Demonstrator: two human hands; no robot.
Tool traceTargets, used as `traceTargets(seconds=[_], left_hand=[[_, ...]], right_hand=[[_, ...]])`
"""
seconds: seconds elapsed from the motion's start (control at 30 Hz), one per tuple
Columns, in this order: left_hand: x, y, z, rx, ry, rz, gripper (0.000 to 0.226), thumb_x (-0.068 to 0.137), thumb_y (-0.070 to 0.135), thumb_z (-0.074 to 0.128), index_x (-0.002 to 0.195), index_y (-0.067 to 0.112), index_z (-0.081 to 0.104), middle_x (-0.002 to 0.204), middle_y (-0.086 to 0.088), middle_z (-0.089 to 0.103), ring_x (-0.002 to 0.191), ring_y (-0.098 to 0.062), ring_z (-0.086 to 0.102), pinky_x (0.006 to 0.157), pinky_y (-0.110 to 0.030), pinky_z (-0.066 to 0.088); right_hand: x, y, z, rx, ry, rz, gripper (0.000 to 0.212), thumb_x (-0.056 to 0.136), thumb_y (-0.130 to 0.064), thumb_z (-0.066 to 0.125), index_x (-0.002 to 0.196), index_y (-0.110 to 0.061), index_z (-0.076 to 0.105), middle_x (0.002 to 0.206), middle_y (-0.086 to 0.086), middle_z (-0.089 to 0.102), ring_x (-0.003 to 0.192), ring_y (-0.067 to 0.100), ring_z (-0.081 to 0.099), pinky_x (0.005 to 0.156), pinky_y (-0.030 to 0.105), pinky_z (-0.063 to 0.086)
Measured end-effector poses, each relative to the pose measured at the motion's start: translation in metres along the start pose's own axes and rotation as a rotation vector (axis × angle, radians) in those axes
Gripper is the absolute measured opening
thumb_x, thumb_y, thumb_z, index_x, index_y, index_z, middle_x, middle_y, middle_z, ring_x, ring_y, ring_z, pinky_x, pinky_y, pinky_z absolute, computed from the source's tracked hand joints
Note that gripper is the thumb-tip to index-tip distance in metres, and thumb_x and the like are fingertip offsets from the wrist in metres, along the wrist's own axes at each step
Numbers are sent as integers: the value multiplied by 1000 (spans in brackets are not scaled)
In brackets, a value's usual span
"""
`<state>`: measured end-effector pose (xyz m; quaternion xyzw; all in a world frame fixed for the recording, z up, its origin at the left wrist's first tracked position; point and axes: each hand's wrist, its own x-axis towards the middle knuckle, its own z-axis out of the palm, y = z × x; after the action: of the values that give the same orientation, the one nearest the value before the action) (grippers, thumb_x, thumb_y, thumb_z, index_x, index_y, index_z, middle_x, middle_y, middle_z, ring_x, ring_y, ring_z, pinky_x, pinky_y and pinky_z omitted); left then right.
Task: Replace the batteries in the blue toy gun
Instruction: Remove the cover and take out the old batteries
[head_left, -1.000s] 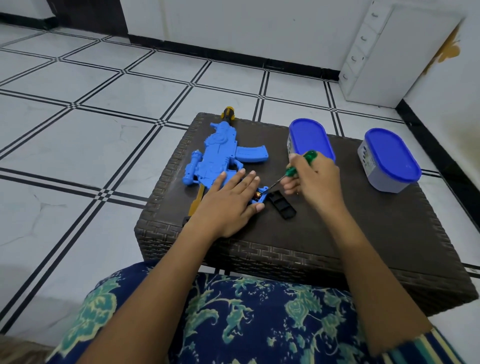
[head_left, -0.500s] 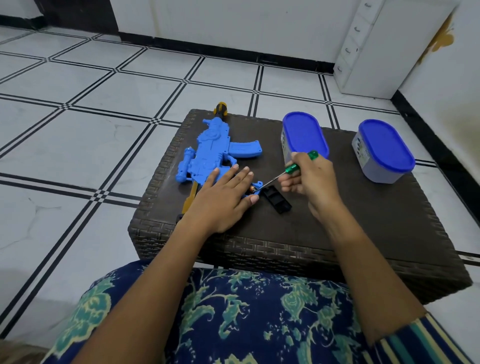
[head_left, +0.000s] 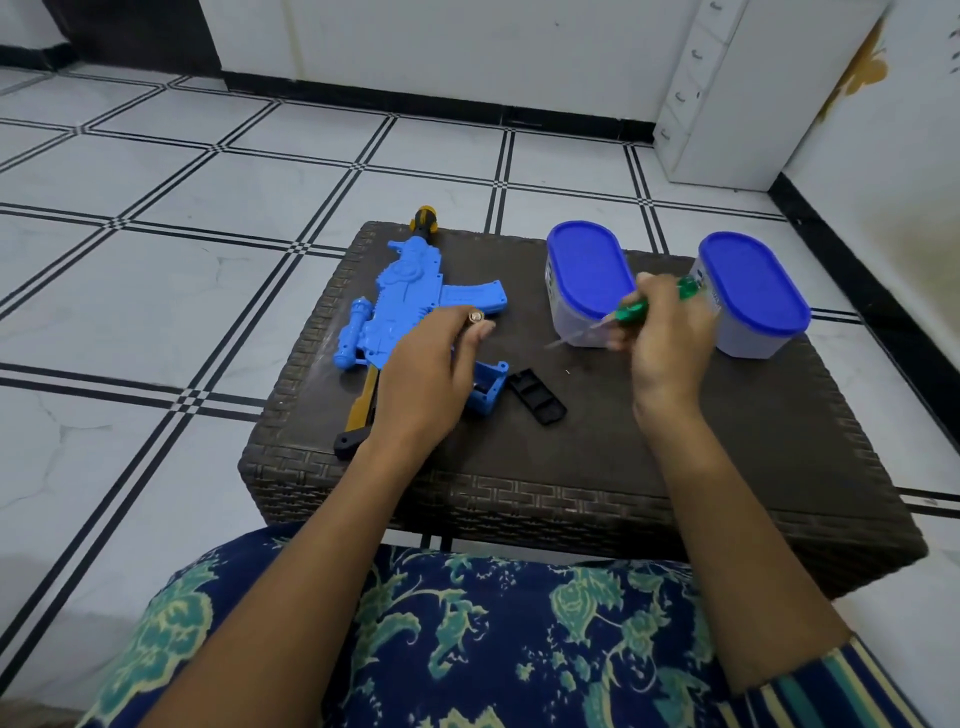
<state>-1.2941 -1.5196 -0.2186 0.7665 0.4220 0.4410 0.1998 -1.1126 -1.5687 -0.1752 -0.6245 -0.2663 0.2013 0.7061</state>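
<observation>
Left hand (head_left: 431, 374) has a battery (head_left: 475, 316) pinched in its grip, right hand (head_left: 670, 338) is wrapped round the screwdriver (head_left: 631, 312). Fingertip hold like that, it could slip and roll off the bench (head_left: 675, 441).

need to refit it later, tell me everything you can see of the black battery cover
The black battery cover is a small, flat rectangular piece that looks like hard plastic, with raised ribs dividing its upper face into sections. It is off the blue toy gun and lies flat and diagonal on the dark woven table, just right of the open battery compartment. Its near corner sits very close to that compartment; contact cannot be told. Nothing holds it.
</observation>
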Motion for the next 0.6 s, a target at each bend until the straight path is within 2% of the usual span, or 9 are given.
traceTargets(seconds=[0.1, 0.13, 0.2, 0.23, 0.3, 0.37, 0.43, 0.5, 0.6], left_hand=[[5, 22, 6, -260, 76, -148, 26, 92, 36, 62, 90, 13, 73, 79, 4, 68, 75, -7, 62, 67, -22, 49], [7, 28, 10, -349, 56, -240, 26, 90, 37, 65, 87, 13, 74, 74, 5, 68, 71, -7, 63, 67, -23, 52], [9, 40, 19, -599, -50, -460, 23, 86, 32, 70, 83, 9, 74, 66, 1, 67, 64, -11, 63, 68, -29, 57], [9, 45, 25, -708, -111, -542, 22, 86, 28, 71, 85, 7, 74, 69, -4, 69, 66, -15, 64, 69, -31, 57], [9, 50, 34, -823, -174, -619, 21, 85, 21, 72, 93, 2, 72, 83, -16, 73, 78, -28, 69, 78, -39, 58], [9, 53, 41, -873, -211, -660, 23, 84, 18, 72, 98, 0, 71, 92, -21, 73, 89, -35, 70, 82, -43, 58], [10, 55, 46, -822, -262, -652, 23, 88, 24, 69, 97, 2, 71, 89, -16, 74, 86, -27, 71, 78, -37, 59], [14, 49, 42, -512, -229, -495, 24, 91, 30, 64, 95, 9, 74, 84, -6, 74, 80, -17, 70, 77, -36, 59], [20, 36, 18, -136, -153, -304, 19, 90, 28, 63, 102, 16, 72, 90, 3, 71, 81, -9, 65, 80, -32, 55]], right_hand=[[5, -7, -13, -62, -47, -104, 17, 85, -11, 52, 69, -14, 57, 64, 0, 60, 56, 12, 55, 55, 35, 49], [5, -7, -15, -104, -145, -90, 18, 87, -6, 53, 73, -15, 60, 66, 1, 60, 53, 10, 54, 50, 28, 47], [2, -3, -17, -316, -415, -96, 15, 88, -7, 59, 85, -17, 70, 72, 2, 67, 60, 8, 61, 55, 21, 47], [0, 1, -20, -441, -548, -114, 11, 87, -13, 66, 93, -18, 73, 80, 0, 71, 71, 9, 66, 65, 22, 51], [-3, 10, -24, -573, -727, -112, 28, 81, -25, 78, 108, -19, 74, 96, -5, 74, 92, 8, 68, 82, 24, 53], [-1, 14, -30, -589, -710, -119, 36, 74, -28, 84, 107, -17, 74, 95, -2, 75, 92, 9, 68, 82, 25, 54], [3, 13, -37, -666, -635, -172, 26, 76, -29, 83, 94, -12, 77, 79, 6, 73, 71, 14, 63, 65, 29, 50], [10, 17, -45, -797, -557, -190, 25, 80, -31, 80, 82, -6, 74, 65, 9, 65, 58, 14, 52, 54, 29, 39], [17, 24, -53, -1028, -441, -136, 25, 81, -35, 78, 87, -12, 73, 73, 4, 64, 70, 19, 59, 61, 31, 41]])
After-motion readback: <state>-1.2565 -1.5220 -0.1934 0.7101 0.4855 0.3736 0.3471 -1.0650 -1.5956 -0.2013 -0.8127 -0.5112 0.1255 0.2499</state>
